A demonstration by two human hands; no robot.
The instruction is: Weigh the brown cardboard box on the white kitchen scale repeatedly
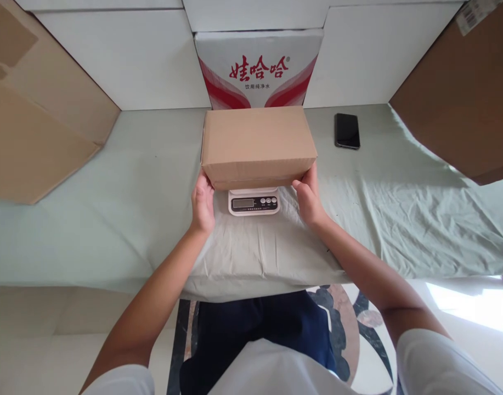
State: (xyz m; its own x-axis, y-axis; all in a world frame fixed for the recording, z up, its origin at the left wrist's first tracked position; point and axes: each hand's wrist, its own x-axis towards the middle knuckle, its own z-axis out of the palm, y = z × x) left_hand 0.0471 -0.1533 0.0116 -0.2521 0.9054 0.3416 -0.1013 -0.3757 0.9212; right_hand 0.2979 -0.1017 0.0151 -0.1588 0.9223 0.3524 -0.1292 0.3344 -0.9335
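Observation:
A closed brown cardboard box [259, 137] sits on or just above a small white digital scale [254, 203]; whether it rests its full weight there I cannot tell. My left hand [203, 202] grips the box at its near left corner. At the near right corner my right hand [309, 193] holds it too, thumb against the front face. The scale's display and round buttons show in front of the box, while its platform is mostly hidden underneath. No digits can be read on the display.
Behind the box stands a white and red printed carton [259, 66]. A black phone [347, 131] lies to the right on the pale green cloth [160, 219]. Large cardboard pieces flank the table, one on the left [41, 109] and one on the right [461, 99].

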